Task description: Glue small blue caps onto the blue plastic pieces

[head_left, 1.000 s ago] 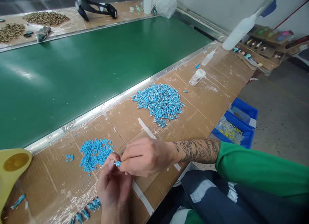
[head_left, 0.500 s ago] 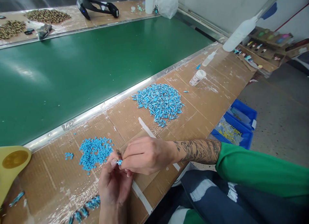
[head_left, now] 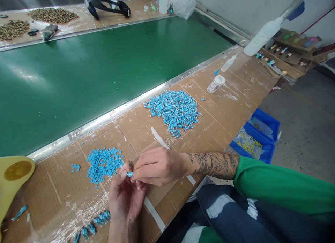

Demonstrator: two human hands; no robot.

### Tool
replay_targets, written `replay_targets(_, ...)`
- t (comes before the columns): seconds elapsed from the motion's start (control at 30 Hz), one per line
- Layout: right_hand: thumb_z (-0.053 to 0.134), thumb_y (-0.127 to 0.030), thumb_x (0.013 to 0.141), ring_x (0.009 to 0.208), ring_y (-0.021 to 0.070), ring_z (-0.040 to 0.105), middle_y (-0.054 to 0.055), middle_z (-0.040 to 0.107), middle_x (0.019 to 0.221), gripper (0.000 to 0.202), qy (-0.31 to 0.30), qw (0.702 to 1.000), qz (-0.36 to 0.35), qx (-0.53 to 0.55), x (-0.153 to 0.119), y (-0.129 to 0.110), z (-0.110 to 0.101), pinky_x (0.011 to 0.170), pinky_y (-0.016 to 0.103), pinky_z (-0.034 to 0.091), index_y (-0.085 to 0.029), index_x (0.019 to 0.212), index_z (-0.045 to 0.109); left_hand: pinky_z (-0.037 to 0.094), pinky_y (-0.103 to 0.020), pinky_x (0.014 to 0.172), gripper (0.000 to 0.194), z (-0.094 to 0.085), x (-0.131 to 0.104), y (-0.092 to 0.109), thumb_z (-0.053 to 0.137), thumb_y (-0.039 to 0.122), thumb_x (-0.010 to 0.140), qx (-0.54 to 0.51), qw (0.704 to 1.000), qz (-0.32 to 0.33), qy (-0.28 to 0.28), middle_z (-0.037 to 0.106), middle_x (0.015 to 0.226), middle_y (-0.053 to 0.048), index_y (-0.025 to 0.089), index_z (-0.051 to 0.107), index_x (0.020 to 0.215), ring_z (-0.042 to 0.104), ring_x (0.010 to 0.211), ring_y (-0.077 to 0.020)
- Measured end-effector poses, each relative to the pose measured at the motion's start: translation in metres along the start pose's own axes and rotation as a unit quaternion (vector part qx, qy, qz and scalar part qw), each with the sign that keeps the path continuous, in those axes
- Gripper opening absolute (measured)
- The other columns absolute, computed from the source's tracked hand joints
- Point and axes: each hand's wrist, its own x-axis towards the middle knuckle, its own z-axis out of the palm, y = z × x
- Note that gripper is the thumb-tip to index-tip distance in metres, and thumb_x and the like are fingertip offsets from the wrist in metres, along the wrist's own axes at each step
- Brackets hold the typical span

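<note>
My left hand (head_left: 127,197) pinches a small blue-and-white piece (head_left: 130,174) between thumb and index finger. From the right, my right hand (head_left: 157,166) closes its fingers on the other end of that same piece, hiding part of it. Just left of the hands lies a spread of small blue rings (head_left: 103,164). Beyond them is a heap of small blue pieces with white ends (head_left: 174,110). A row of blue figure-like pieces (head_left: 91,228) lies on the cardboard beside my left wrist.
A green conveyor belt (head_left: 104,72) with a metal edge runs behind the cardboard-covered table (head_left: 209,121). A white tub (head_left: 216,84) and squeeze bottles (head_left: 228,63) stand to the right. Blue bins (head_left: 255,145) sit below the right edge. A yellow object (head_left: 13,176) is at left.
Both hands keep their grip on the small piece at nearly the same spot. The whole view has shifted slightly; nothing else has visibly moved.
</note>
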Motion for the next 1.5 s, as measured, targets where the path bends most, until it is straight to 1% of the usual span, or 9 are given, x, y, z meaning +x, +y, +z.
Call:
replay_targets(0.33,0.056,-0.021,0.095,0.092,0.0062,0.063,0.007,0.072,0.095,0.019,0.116,0.986,0.038,0.114,0.001,-0.003,0.000,0.087,0.018,0.050,-0.010,0.095,0.071,0.049,-0.017,0.046,0.015,0.004,-0.002,0.000,0.074,0.026,0.069,0.015,0.999,0.034,-0.005,0.057,0.056,0.003,0.015,0.065,0.073,0.053,0.047,-0.0072)
replay_targets(0.47,0.059,-0.019,0.093,0.087,0.0061,0.064,0.006,0.072,0.090,0.017,0.149,0.982,0.034,0.113,0.001,-0.006,-0.002,0.085,0.018,0.051,-0.009,0.093,0.072,0.049,-0.017,0.049,0.015,0.000,-0.003,-0.004,0.076,0.027,0.069,0.055,0.987,0.148,0.032,0.066,0.071,0.001,0.017,0.070,0.077,0.058,0.056,-0.0081)
replay_targets(0.53,0.059,-0.020,0.093,0.086,0.0064,0.064,0.006,0.072,0.090,0.016,0.153,0.982,0.030,0.103,0.001,-0.008,-0.002,0.084,0.018,0.052,-0.009,0.094,0.072,0.049,-0.017,0.051,0.016,-0.004,-0.004,-0.006,0.079,0.027,0.067,0.080,0.973,0.210,0.045,0.069,0.075,0.000,0.017,0.072,0.079,0.061,0.063,-0.0098)
replay_targets(0.6,0.060,-0.021,0.093,0.085,0.0069,0.064,0.006,0.072,0.089,0.017,0.151,0.984,0.032,0.091,0.002,-0.009,-0.003,0.083,0.019,0.053,-0.010,0.093,0.073,0.049,-0.018,0.053,0.018,-0.007,-0.004,-0.008,0.080,0.027,0.066,0.104,0.964,0.241,0.048,0.070,0.073,0.000,0.016,0.073,0.079,0.062,0.063,-0.0100)
replay_targets(0.83,0.058,-0.021,0.094,0.104,0.0070,0.063,0.008,0.071,0.108,0.018,0.091,0.992,0.053,0.075,0.001,-0.011,-0.002,0.097,0.020,0.051,-0.010,0.099,0.071,0.054,-0.020,0.060,0.021,-0.008,-0.002,-0.009,0.084,0.028,0.063,0.094,0.961,0.252,0.060,0.074,0.073,0.001,0.017,0.075,0.079,0.065,0.063,-0.0099)
replay_targets(1.03,0.056,-0.019,0.095,0.103,0.0097,0.065,0.007,0.073,0.106,0.018,0.105,0.994,0.036,0.023,0.003,-0.011,0.002,0.096,0.022,0.054,-0.011,0.098,0.072,0.054,-0.018,0.056,0.019,-0.008,-0.002,-0.012,0.083,0.027,0.065,0.089,0.959,0.264,0.054,0.075,0.075,0.001,0.017,0.076,0.080,0.065,0.063,-0.0096)
replay_targets(1.23,0.058,-0.017,0.093,0.100,0.0113,0.067,0.007,0.074,0.103,0.015,0.126,0.991,0.022,-0.040,0.005,-0.016,0.003,0.094,0.024,0.057,-0.012,0.097,0.072,0.057,-0.020,0.072,0.021,-0.006,-0.002,-0.023,0.083,0.026,0.066,0.096,0.933,0.337,0.088,0.078,0.083,0.000,0.019,0.078,0.085,0.069,0.071,-0.0094)
replay_targets(1.33,0.058,-0.015,0.093,0.103,0.0104,0.066,0.007,0.073,0.105,0.015,0.131,0.990,0.026,-0.045,0.006,-0.018,0.006,0.097,0.023,0.056,-0.012,0.097,0.072,0.057,-0.020,0.074,0.023,-0.003,-0.003,-0.027,0.083,0.027,0.067,0.094,0.920,0.368,0.094,0.078,0.087,0.000,0.019,0.078,0.089,0.070,0.074,-0.0100)
replay_targets(1.5,0.055,-0.015,0.094,0.101,0.0095,0.066,0.006,0.074,0.103,0.018,0.154,0.987,0.012,-0.047,0.009,-0.017,0.007,0.095,0.021,0.056,-0.011,0.096,0.072,0.057,-0.019,0.075,0.023,-0.003,-0.004,-0.028,0.082,0.025,0.067,0.082,0.916,0.377,0.110,0.078,0.087,0.000,0.018,0.078,0.088,0.069,0.075,-0.0098)
